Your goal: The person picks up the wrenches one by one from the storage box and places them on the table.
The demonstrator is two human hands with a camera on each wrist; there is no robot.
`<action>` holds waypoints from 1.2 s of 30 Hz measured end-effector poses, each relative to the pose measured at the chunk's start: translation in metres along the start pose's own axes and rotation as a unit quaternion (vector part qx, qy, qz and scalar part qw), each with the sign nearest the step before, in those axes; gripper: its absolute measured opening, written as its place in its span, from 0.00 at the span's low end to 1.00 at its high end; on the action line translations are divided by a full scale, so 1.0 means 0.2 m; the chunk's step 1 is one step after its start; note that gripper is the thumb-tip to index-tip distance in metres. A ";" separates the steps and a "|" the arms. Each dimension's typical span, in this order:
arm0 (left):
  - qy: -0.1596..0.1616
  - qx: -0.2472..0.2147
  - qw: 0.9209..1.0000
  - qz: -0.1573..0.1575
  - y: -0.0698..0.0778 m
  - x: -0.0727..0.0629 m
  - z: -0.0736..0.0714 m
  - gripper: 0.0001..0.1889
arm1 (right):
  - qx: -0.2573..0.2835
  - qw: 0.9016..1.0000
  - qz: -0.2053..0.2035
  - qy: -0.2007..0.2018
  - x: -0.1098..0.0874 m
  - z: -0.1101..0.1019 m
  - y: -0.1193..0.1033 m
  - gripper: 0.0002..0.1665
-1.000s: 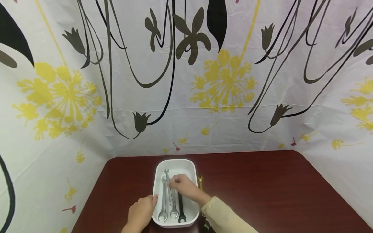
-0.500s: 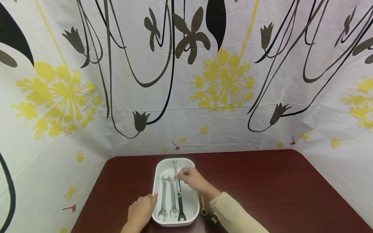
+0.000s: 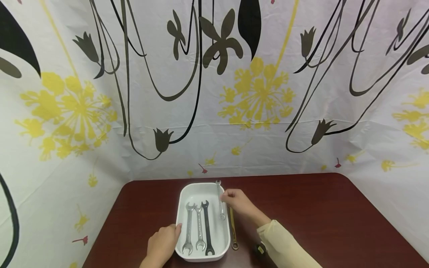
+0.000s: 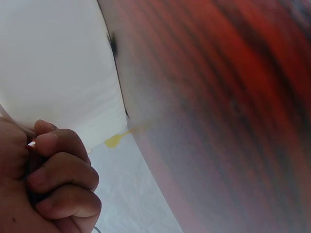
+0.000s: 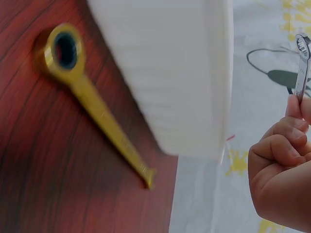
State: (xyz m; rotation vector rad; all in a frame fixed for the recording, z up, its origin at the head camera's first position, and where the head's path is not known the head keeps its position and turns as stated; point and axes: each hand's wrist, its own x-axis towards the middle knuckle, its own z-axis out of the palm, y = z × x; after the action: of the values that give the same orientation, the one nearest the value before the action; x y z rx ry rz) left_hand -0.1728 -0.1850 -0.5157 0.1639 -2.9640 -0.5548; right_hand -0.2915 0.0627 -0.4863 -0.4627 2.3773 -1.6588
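Observation:
A white tray (image 3: pixel 217 238) stands on the table, and my left hand (image 3: pixel 161 242) grips its left rim, thumb on the edge. The left wrist view shows that hand's fingers (image 4: pixel 68 174) curled below the tray. Between thumb and finger, my right hand (image 3: pixel 241 203) pinches a small silver combination wrench (image 3: pixel 220 199), which overlaps the tray's right rim in the head view. Its ring end (image 5: pixel 303 46) points up in the right wrist view. Inside the tray lie a large silver open-end wrench (image 3: pixel 189 229), a smaller silver one (image 3: pixel 199 227) and a black one (image 3: pixel 207 229), side by side.
A gold ratcheting wrench (image 3: pixel 232 230) lies on the table just right of the tray. Close to the right sleeve is a small black object (image 3: pixel 260 248) with a pale label. A patterned cloth (image 3: pixel 187 163) hangs behind the dark red table (image 3: pixel 301 208).
My right hand has carried the small silver wrench rightward, from over the other wrenches to the tray's right rim. The black and gold wrenches have come into fuller view. My left hand stays put.

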 end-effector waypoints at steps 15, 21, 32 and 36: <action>-0.004 0.002 1.000 -0.001 0.00 0.00 0.00 0.20 | -0.019 1.000 0.010 0.016 -0.10 -0.18 0.17 0.14; -0.003 0.000 1.000 0.001 0.00 -0.01 0.00 0.20 | -0.021 0.999 0.029 0.014 -0.13 -0.20 0.24 0.14; -0.009 -0.001 1.000 -0.002 0.00 0.00 0.00 0.20 | -0.053 0.998 0.034 -0.023 -0.16 -0.17 0.35 0.17; -0.011 -0.003 1.000 -0.001 0.00 0.01 0.00 0.20 | -0.053 0.997 0.041 -0.024 -0.16 -0.16 0.36 0.17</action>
State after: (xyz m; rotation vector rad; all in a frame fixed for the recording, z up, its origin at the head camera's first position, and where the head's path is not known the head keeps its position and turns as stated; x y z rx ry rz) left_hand -0.1745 -0.1849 -0.5145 0.1613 -2.9841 -0.5710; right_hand -0.2823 0.1253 -0.5435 -0.4112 2.4237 -1.4758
